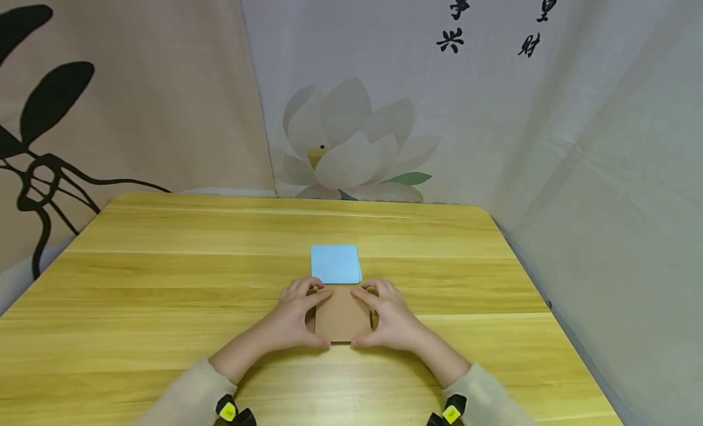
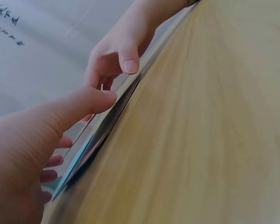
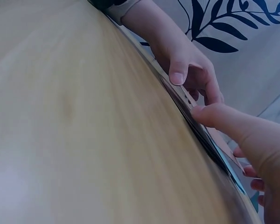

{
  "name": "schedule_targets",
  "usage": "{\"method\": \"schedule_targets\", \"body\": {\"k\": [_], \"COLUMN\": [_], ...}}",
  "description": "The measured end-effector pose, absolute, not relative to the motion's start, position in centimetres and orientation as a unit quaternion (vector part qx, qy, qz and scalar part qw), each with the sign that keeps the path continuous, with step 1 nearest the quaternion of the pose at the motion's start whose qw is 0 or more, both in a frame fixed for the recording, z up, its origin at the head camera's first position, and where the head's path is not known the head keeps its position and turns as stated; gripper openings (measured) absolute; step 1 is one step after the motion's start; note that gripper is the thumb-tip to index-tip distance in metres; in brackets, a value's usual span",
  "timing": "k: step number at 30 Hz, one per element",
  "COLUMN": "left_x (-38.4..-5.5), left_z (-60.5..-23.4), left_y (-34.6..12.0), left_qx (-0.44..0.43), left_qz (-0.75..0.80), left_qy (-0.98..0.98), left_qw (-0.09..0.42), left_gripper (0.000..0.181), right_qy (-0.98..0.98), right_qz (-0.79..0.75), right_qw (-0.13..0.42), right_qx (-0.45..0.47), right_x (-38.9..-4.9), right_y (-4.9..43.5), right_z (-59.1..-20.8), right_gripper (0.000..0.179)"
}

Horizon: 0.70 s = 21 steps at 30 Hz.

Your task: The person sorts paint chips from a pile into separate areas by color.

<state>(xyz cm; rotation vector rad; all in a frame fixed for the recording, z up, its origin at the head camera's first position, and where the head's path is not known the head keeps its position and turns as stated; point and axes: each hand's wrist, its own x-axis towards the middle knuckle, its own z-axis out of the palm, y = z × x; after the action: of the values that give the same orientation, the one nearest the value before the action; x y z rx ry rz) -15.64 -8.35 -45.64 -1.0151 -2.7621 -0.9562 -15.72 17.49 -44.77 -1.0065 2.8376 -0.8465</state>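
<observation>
A square of thin brown cardboard (image 1: 342, 316) is held level between both hands near the middle of the table. My left hand (image 1: 292, 315) grips its left side, the thumb on the near edge and the other fingers toward the far edge. The right hand (image 1: 393, 317) grips the opposite side in the same way. Both wrist views show the cardboard edge-on, slightly raised, with darker flat pieces (image 3: 207, 147) below it on the table. Just beyond the hands lie light blue rounded cards (image 1: 335, 264), at least two, slightly out of line with each other.
The wooden table (image 1: 165, 279) spreads around the hands, its far edge against a pale cloth backdrop (image 1: 373, 41) printed with a lotus and black characters. Each wrist wears a black device with a yellow tag (image 1: 227, 411).
</observation>
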Motion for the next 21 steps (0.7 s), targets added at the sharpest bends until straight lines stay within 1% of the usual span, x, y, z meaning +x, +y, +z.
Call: {"method": "schedule_targets", "body": {"k": [9, 21], "left_x": [-15.5, -15.7], "left_z": [-45.4, -45.7], "left_y": [-9.7, -10.3], "left_qx": [-0.312, -0.315], "left_qz": [-0.303, -0.293], "left_qy": [-0.901, -0.903], "left_qw": [-0.005, -0.024], "left_gripper": [0.094, 0.095], "right_qy": [0.911, 0.910], "right_qz": [-0.250, -0.247], "right_qw": [0.016, 0.035], "right_qx": [-0.327, -0.331], "right_x": [-15.7, -16.0], "right_y": [16.2, 16.0], "right_z": [-45.0, -45.5], "right_gripper": [0.093, 0.091]}}
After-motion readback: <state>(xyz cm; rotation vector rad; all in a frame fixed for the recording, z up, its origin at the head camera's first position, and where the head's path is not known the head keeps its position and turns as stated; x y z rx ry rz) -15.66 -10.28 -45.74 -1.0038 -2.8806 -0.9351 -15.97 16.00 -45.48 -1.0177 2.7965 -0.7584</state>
